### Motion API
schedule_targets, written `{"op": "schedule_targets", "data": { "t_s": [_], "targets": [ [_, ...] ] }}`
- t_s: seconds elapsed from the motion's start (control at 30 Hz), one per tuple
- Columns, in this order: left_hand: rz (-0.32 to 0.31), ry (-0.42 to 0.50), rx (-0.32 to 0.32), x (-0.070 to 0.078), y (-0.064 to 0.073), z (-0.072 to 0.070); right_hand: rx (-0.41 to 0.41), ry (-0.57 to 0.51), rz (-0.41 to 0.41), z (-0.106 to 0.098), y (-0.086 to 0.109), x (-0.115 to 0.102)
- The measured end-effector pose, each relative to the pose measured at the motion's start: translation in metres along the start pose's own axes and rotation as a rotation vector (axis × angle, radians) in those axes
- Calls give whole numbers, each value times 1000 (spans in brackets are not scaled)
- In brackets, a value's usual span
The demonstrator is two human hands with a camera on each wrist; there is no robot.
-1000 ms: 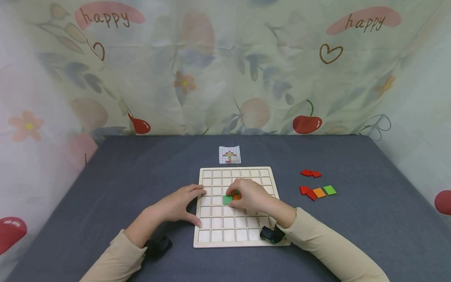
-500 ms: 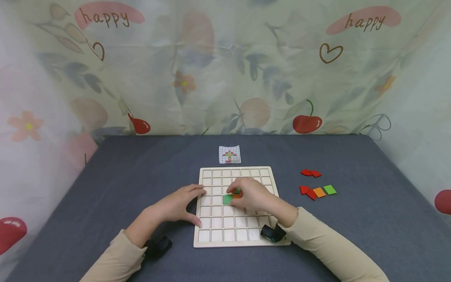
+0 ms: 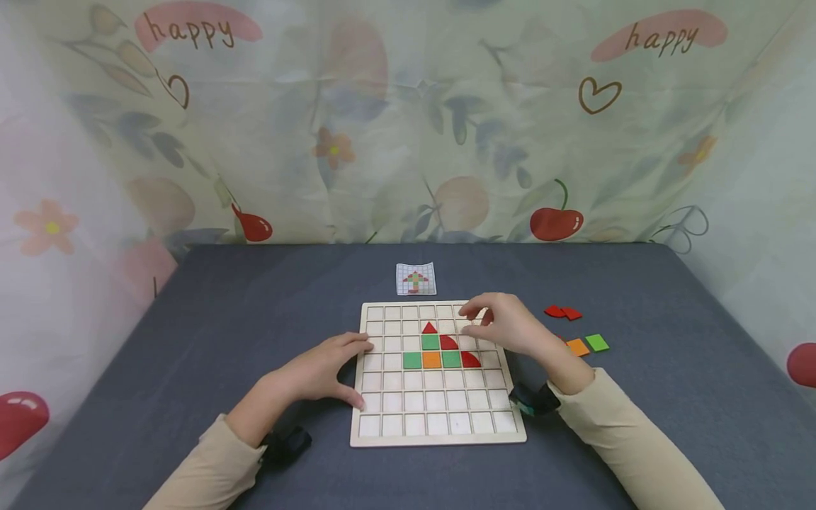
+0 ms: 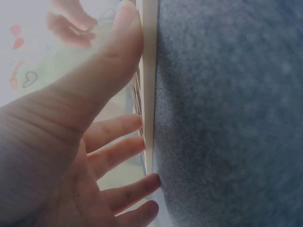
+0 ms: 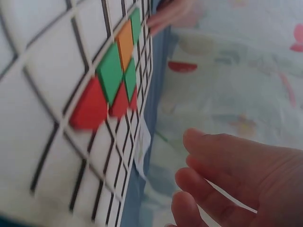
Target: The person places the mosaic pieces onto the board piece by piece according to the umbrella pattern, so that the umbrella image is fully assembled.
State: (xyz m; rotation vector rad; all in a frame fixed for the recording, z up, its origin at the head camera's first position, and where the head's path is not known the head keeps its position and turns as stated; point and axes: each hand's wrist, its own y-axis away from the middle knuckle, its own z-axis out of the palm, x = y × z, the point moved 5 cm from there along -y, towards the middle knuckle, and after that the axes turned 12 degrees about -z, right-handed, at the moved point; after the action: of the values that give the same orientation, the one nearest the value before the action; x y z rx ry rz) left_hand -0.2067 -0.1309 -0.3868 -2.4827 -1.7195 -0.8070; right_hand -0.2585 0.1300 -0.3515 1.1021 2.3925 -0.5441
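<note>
A white gridded board [image 3: 421, 404] with a pale wooden rim lies on the table. In its cells sit green squares [image 3: 412, 360], an orange square [image 3: 431, 360], a red triangle [image 3: 429, 328] and two red quarter-circle tiles [image 3: 470, 359]. My left hand [image 3: 328, 368] rests against the board's left edge, thumb and fingers spread; in the left wrist view its thumb [image 4: 109, 61] lies at the rim. Over the board's upper right hovers my right hand [image 3: 510, 324], its loosely bent fingers holding nothing. The right wrist view shows the fingers [image 5: 208, 146] apart from the tiles.
Behind the board lies a small pattern card [image 3: 416, 280]. On the table to the right are red tiles [image 3: 562, 312], an orange square tile [image 3: 577, 348] and a light green square tile [image 3: 597, 343]. A printed curtain [image 3: 408, 142] hangs behind.
My right hand has left the tiles in the middle of the board and moved right, uncovering the red, green and orange tiles. My left hand has stayed at the left edge.
</note>
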Motion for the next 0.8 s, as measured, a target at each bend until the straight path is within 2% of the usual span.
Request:
{"op": "schedule_targets", "data": {
  "t_s": [0.07,0.27,0.63,0.8],
  "targets": [
    [-13,8,-8,-1,-1,0,21,5,16,-9,5,10],
    [-37,1,-15,-3,-3,3,66,-15,139,-33,22,40],
    [-38,0,-17,-3,-4,3,84,14,273,-67,56,93],
    [-38,6,-22,-3,-4,3,71,11,335,-74,68,111]
  ]
}}
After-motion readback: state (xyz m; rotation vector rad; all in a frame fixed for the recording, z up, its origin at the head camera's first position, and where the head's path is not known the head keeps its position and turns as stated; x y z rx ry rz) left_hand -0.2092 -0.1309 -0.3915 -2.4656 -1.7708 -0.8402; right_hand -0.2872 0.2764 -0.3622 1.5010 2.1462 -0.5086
